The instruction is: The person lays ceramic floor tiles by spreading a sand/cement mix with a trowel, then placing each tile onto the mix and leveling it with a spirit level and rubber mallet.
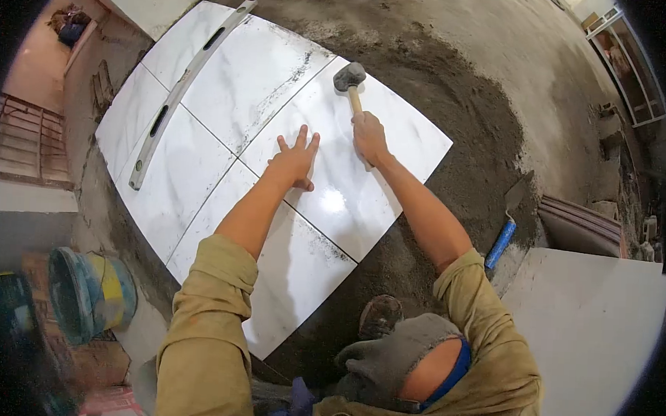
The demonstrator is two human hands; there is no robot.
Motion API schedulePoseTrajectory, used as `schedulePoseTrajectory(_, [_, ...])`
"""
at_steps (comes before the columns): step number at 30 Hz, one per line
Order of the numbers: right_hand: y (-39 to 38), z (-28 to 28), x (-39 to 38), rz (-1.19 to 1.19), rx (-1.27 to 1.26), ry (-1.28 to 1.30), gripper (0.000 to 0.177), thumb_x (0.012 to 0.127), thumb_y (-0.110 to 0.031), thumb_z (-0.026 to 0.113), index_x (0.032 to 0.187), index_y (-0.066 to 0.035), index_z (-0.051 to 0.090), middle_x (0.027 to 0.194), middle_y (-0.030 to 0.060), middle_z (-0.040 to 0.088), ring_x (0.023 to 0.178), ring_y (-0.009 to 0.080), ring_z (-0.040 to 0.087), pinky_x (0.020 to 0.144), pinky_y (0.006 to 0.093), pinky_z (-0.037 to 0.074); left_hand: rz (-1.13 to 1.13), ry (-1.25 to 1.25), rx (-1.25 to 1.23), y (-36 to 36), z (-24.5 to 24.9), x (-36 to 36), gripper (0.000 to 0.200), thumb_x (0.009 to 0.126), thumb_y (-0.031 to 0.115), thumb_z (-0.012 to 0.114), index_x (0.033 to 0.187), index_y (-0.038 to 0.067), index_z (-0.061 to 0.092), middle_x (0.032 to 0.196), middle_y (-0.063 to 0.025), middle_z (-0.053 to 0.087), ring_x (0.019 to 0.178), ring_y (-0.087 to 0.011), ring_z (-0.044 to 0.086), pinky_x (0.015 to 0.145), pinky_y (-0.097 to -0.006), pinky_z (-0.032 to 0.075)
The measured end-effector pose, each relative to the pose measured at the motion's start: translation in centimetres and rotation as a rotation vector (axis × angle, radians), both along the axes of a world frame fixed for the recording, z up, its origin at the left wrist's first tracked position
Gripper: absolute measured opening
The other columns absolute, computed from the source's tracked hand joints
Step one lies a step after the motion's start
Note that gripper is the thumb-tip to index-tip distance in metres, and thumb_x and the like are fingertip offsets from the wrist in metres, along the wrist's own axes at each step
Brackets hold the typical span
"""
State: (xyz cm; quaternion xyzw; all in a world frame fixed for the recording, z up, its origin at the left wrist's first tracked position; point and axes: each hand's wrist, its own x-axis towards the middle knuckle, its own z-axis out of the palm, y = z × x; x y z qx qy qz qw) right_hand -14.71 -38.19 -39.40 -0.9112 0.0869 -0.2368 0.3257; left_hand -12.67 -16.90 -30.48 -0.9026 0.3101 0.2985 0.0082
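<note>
My right hand (369, 139) is wrapped round the wooden handle of a rubber mallet (349, 76). The mallet's dark head is over the far part of a white, grey-veined floor tile (396, 121). My left hand (295, 160) lies with fingers spread on the tiles, close to the joint between this tile and its neighbour. More white tiles (209, 154) of the same pattern lie to the left and nearer me, with thin dark gaps between them. A long spirit level (182, 90) rests across the tiles on the left.
Dark, loose mortar (471, 102) surrounds the tiles. A blue-handled trowel (500, 245) lies on it at the right, beside a stack of tiles (581, 222) and a large pale panel (588, 316). At the lower left is a bucket (80, 294), near a barred opening (27, 141).
</note>
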Motion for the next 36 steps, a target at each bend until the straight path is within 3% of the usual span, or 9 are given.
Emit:
schedulePoseTrajectory(1, [-0.1,3.7,-0.5,-0.074,0.507,0.416,0.040,0.097,-0.030,0.040,0.093,0.003,0.062,0.068,0.0163,0.062,0.060,0.0254,0.062,0.064,0.0423,0.051,0.000,0.003,0.000,0.0,0.0,-0.1,0.126,0.064,0.024,0.091,0.158,0.023,0.008,0.166,-0.0091,-0.004,0.142,-0.0601,0.011,0.098,-0.0726,0.044])
schedulePoseTrajectory(12, [1.3,5.5,-7.6,-0.060,0.530,0.277,0.040,0.096,-0.034,0.043,0.092,0.001,0.061,0.064,0.0080,0.056,0.053,0.0191,0.056,0.053,0.0374,0.046,0.110,-0.004,0.118,-2.5,1.3,-1.1,0.124,0.067,0.051,0.084,0.159,0.027,0.005,0.165,-0.0129,-0.007,0.142,-0.0611,0.007,0.097,-0.0755,0.040])
schedulePoseTrajectory(14, [1.7,6.4,-10.2,-0.155,0.650,0.388,0.037,0.099,-0.032,0.046,0.096,0.003,0.057,0.081,0.0279,0.064,0.077,0.0481,0.062,0.072,0.0530,0.048,0.103,0.001,0.108,-2.5,0.5,-0.6,0.125,0.067,0.051,0.084,0.159,0.027,0.004,0.165,-0.0136,-0.007,0.142,-0.0611,0.007,0.098,-0.0755,0.039])
schedulePoseTrajectory(19, [-0.3,5.6,-11.6,-0.175,0.532,0.391,0.034,0.100,-0.026,0.044,0.091,0.004,0.056,0.082,0.0278,0.063,0.076,0.0459,0.062,0.070,0.0535,0.048,0.066,-0.008,0.055,-2.0,-0.7,-0.2,0.128,0.065,0.053,0.084,0.159,0.020,0.003,0.164,-0.0208,-0.002,0.145,-0.0566,0.004,0.102,-0.0786,0.030])
schedulePoseTrajectory(21, [-1.8,1.7,-11.6,0.005,-0.112,0.239,0.030,0.100,-0.024,0.047,0.095,0.002,0.060,0.083,0.0198,0.062,0.072,0.0312,0.063,0.064,0.0442,0.051,-0.067,-0.091,0.061,-1.7,-2.3,0.3,0.139,0.059,0.061,0.083,0.158,0.005,0.003,0.161,-0.0311,0.007,0.151,-0.0422,0.001,0.113,-0.0703,0.009])
schedulePoseTrajectory(23, [-2.2,1.5,-11.8,0.018,-0.049,0.288,0.029,0.101,-0.023,0.046,0.094,0.003,0.059,0.086,0.0207,0.063,0.073,0.0351,0.063,0.066,0.0473,0.051,-0.053,-0.057,0.035,-1.8,-1.6,0.3,0.141,0.058,0.058,0.085,0.158,0.004,0.002,0.160,-0.0332,0.008,0.152,-0.0406,-0.002,0.114,-0.0696,0.006])
schedulePoseTrajectory(24, [-1.1,5.5,-12.7,-0.209,0.587,0.418,0.037,0.100,-0.030,0.042,0.090,0.003,0.055,0.085,0.0313,0.063,0.078,0.0482,0.063,0.071,0.0568,0.050,0.009,-0.025,0.029,-1.9,-1.2,0.2,0.140,0.059,0.058,0.086,0.159,0.008,0.000,0.160,-0.0335,0.004,0.151,-0.0451,0.004,0.115,-0.0673,0.008])
schedulePoseTrajectory(32, [-4.2,4.3,-15.7,-0.401,0.474,0.316,0.037,0.101,-0.031,0.043,0.099,0.003,0.058,0.082,0.0289,0.063,0.078,0.0476,0.063,0.072,0.0535,0.048,0.028,-0.083,0.137,-2.7,-0.7,-0.3,0.131,0.064,0.055,0.084,0.159,0.024,-0.001,0.163,-0.0228,-0.002,0.138,-0.0673,0.010,0.111,-0.0634,0.033])
schedulePoseTrajectory(36, [-5.8,5.0,-15.6,-0.358,0.434,0.383,0.039,0.100,-0.031,0.043,0.100,0.004,0.058,0.088,0.0294,0.064,0.084,0.0472,0.063,0.075,0.0525,0.048,0.052,-0.037,0.115,-2.8,0.1,-0.6,0.138,0.061,0.058,0.085,0.159,0.017,-0.003,0.161,-0.0308,-0.003,0.145,-0.0565,0.013,0.117,-0.0638,0.013])
